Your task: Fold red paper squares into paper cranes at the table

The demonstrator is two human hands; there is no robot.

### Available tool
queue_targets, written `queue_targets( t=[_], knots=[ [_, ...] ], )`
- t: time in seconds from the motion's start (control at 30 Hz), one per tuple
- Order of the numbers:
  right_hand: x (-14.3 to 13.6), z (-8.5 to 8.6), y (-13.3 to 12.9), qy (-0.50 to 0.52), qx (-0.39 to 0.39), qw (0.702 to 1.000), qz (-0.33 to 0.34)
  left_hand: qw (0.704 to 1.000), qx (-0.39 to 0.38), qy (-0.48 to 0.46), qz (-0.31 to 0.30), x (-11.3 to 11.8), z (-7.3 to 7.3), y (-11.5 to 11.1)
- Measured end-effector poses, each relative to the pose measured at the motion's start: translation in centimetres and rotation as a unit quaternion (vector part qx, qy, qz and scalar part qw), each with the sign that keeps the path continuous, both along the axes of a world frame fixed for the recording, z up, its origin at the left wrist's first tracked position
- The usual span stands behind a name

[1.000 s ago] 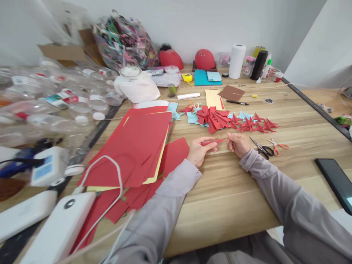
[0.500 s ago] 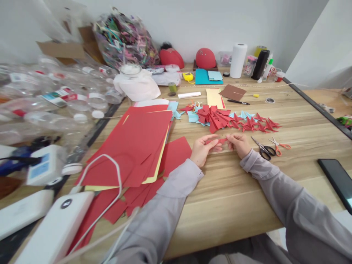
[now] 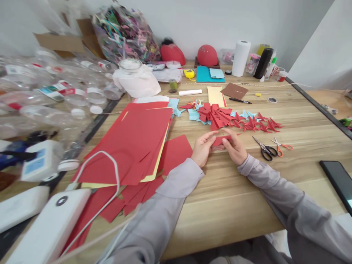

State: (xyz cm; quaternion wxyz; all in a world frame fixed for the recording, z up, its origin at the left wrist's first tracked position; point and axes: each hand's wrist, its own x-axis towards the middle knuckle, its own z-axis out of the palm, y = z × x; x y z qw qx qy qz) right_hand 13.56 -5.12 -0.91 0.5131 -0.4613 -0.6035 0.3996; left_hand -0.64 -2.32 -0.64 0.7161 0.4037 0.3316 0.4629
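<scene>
At your far left, clear plastic bottles (image 3: 49, 115) lie heaped, and nearer you sits a white power bank (image 3: 52, 223) with a cable looping out of it. Just right of that, the stack of red sheets (image 3: 129, 143) slants across the table (image 3: 220, 212), with a loose red sheet (image 3: 177, 152) beside it, close to your left sleeve.

Your left hand (image 3: 202, 150) has its thumb and fingers nearly together, pinching the left end of the folded red paper (image 3: 219, 141). That paper lies between your two hands, raised in front of you, its middle showing between the thumbs. Your right hand (image 3: 235, 148) grips the other end: the thumb presses on the near face and the fingers go behind, where you can't tell exactly how they bend. A thin red point pokes out past the right fingers.

Just beyond your hands is the pile of folded red and blue pieces (image 3: 216, 116). Right of your right hand lie black-handled scissors (image 3: 266, 150), then orange-handled scissors (image 3: 281, 147), and at far right a phone (image 3: 338, 185).
</scene>
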Motion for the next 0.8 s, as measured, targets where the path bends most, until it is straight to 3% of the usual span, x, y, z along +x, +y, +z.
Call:
queue_targets(
  t=[0.1,0.27,0.53,0.8],
  knots=[
    [0.0,-0.2,0.1,-0.027,0.038,0.999,-0.019,0.999,0.022,0.025,-0.018,0.1,0.0,-0.3],
    [0.7,-0.4,0.9,0.064,-0.012,0.995,-0.079,0.987,0.134,0.090,-0.003,-0.1,0.3,-0.4],
    [1.2,-0.3,1.1,0.174,-0.110,0.978,0.007,0.963,0.211,0.167,0.007,-0.1,0.3,-0.4],
    [1.5,0.0,1.1,0.174,-0.139,0.975,0.029,0.967,0.183,0.174,0.032,-0.2,0.2,-0.3]
  ],
)
